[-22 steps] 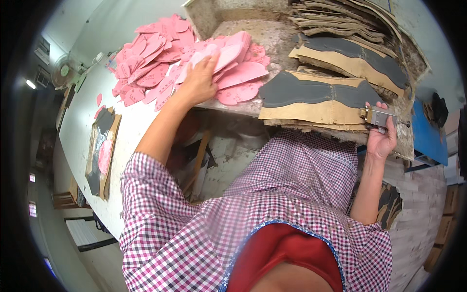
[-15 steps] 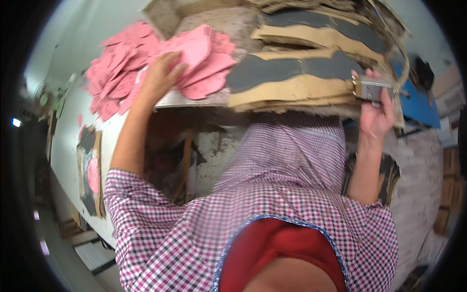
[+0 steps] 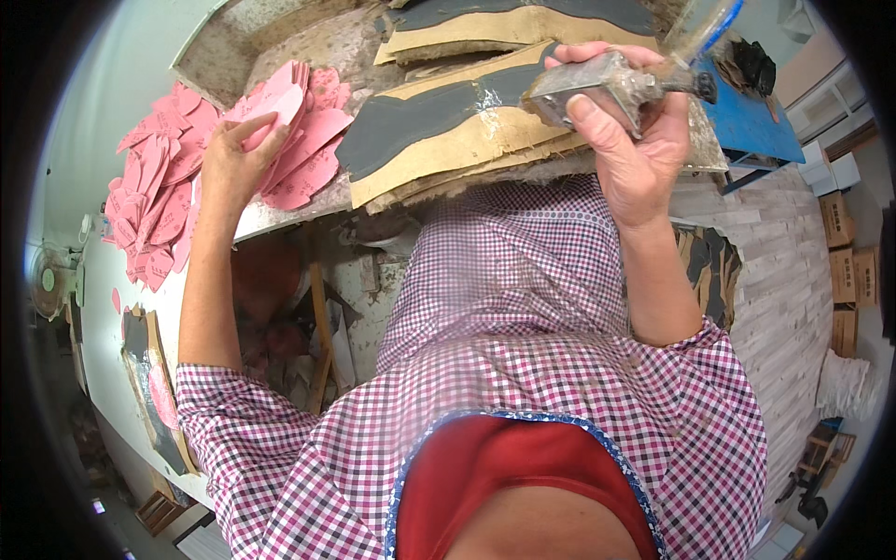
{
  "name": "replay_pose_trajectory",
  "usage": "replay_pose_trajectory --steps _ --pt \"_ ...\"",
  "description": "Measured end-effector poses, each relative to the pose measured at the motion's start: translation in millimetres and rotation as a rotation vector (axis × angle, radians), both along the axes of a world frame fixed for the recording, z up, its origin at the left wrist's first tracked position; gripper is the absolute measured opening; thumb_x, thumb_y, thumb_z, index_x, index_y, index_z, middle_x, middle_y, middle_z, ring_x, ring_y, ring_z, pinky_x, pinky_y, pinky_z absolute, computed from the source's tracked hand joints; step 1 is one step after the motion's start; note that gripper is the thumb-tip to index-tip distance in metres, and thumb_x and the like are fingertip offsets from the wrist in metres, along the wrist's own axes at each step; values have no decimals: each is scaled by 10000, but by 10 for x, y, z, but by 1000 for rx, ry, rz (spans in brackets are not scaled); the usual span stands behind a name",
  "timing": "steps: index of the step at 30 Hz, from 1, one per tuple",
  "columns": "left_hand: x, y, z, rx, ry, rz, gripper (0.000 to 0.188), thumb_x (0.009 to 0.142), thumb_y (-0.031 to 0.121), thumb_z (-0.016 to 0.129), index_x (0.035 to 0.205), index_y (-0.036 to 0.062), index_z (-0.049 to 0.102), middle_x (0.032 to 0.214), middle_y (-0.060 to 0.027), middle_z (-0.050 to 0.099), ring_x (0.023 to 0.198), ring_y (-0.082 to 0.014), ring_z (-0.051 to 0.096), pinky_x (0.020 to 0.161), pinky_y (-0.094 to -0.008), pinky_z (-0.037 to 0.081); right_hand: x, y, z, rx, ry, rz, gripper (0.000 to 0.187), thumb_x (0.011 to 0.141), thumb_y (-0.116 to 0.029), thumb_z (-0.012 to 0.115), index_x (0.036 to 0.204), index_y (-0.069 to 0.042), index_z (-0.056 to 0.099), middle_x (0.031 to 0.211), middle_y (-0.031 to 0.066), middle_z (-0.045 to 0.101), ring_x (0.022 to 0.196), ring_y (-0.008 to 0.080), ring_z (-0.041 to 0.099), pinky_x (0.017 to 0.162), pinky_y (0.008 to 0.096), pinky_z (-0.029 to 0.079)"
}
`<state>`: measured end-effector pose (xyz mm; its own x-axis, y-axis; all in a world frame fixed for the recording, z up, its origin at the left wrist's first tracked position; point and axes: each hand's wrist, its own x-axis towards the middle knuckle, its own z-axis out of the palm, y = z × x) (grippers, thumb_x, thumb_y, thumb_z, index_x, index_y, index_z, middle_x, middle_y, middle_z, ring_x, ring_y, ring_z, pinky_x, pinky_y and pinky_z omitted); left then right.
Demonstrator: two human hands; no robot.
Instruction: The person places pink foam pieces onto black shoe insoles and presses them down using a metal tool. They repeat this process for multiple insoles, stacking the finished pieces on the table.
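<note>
Right hand [image 3: 642, 163] closed round one metal tool [image 3: 595, 89]; left hand [image 3: 231, 161] at pink pieces [image 3: 306, 159].
Left grip cannot be told. Pieces overlap — uncountable; their print illegible. Two panel stacks [image 3: 434, 126] left of the right grip — farther one cut off above. One separate panel [image 3: 142, 359] below-left of left hand.

Your smock [image 3: 509, 289] is checked in magenta, black and white, edged with blue-and-white patterned trim [image 3: 546, 416] over a red top [image 3: 509, 459]. Before you, the leaf-shaped pieces [image 3: 311, 145] are pink with darker printed marks, the stacked panels [image 3: 434, 117] pair dark grey with tan, and your tool [image 3: 595, 86] is dull silver with a black knob [image 3: 707, 87] and a blue tube [image 3: 721, 30]. Around you, the tabletop [image 3: 101, 350] is white, the bench [image 3: 754, 123] blue, the plank-patterned floor [image 3: 737, 219] pale grey and the cartons [image 3: 842, 273] brown.
</note>
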<state>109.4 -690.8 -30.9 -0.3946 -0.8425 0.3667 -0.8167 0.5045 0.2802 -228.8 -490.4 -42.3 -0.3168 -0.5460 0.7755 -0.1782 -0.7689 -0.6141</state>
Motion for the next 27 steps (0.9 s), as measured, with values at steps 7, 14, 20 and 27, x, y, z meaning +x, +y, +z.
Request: replay_pose_trajectory --steps 7,14,20,27 --pt "-72 83 31 -21 1 22 336 932 369 599 1046 84 737 891 -158 657 854 -321 649 764 -406 508 -14 98 -32 88 -12 -73 449 831 29 719 1205 -57 486 1142 134 648 969 159 644 829 304 550" --pt "88 -109 -191 -469 -235 -48 202 924 184 569 1088 87 638 888 -148 680 813 -344 664 690 -463 529 274 -60 -66 98 63 -3 487 834 27 707 1240 -74 458 1138 145 644 940 164 651 808 301 557" --pt "104 55 308 -659 -128 72 200 900 96 587 1077 165 653 953 -46 671 788 -262 668 670 -371 536 -34 8 41 -22 -78 8 443 863 43 662 1233 -76 448 1141 178 638 997 233 658 857 351 555" --pt "-1063 639 332 482 440 -528 136 874 86 700 984 19 655 840 -13 665 783 -80 621 708 -214 489 -121 158 106 -82 -275 68 315 872 50 638 1145 45 481 1095 206 636 1037 303 644 921 506 548"
